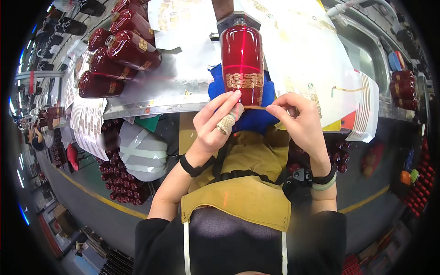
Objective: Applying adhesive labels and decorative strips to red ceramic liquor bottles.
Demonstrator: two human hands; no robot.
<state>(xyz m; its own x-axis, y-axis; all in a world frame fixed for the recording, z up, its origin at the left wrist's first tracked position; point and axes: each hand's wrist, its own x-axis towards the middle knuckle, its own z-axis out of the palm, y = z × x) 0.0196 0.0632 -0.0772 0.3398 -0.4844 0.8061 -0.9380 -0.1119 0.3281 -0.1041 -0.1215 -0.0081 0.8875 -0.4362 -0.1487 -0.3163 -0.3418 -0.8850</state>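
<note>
Head view: I have the right fingers [278, 110] clamped on one end of a gold strip [255, 107], the left fingers [230, 100] at its other end (clamped or just pressing, I cannot tell). Just beyond them, a red bottle [242, 50] lies base toward them; I'd keep the strip taut, parallel to that base. Farther left, bottles [129, 51] crowd the surface [181, 78].

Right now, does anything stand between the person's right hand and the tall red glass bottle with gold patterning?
Nothing visible does. The right hand pinches a thin golden-brown strip reaching across the near end of the bottle; blue fabric shows beside the bottle, not blocking that hand.
</note>
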